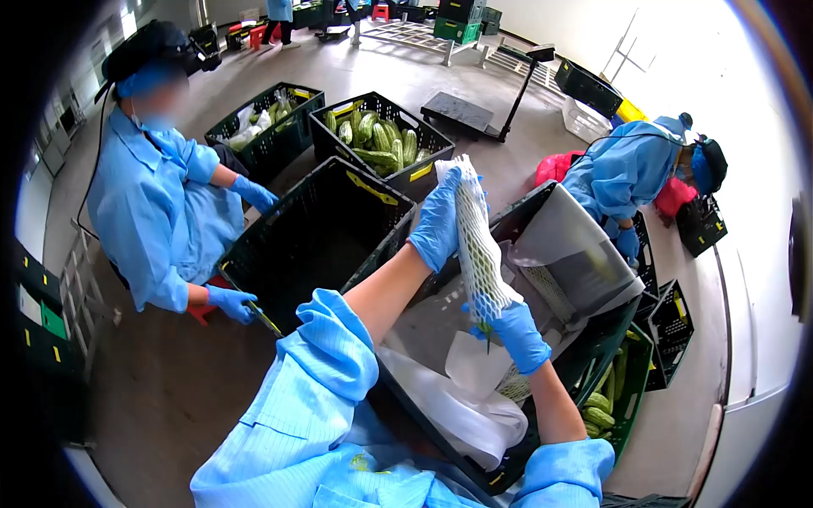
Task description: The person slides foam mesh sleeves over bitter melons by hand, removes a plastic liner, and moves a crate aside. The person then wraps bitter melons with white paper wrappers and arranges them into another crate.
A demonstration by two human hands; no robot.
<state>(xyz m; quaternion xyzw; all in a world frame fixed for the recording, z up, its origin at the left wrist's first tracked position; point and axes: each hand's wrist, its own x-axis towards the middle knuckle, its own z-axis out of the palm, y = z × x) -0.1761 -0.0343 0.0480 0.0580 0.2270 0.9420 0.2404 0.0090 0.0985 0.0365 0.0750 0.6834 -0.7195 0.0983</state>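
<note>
A gourd in a white foam net sleeve [479, 241] is held up at a slant between my two blue-gloved hands. My left hand [438, 222] is wrapped round its upper part, and my right hand [517, 337] grips the lower end. A green tip [483, 328] pokes out of the net there; the sleeve covers the rest. Below my hands stands a dark crate [555, 391] lined with grey sheeting [432, 317]. White sheet material [461, 406] and netted gourds [549, 292] lie in it, partly hidden by my hands and the sheets.
A co-worker [161, 203] at left has both gloved hands on a black crate [296, 241]. Another [627, 173] bends over crates at right. Green gourds fill a crate [383, 140] ahead and a green crate [631, 398] at right. A floor scale [461, 113] stands behind.
</note>
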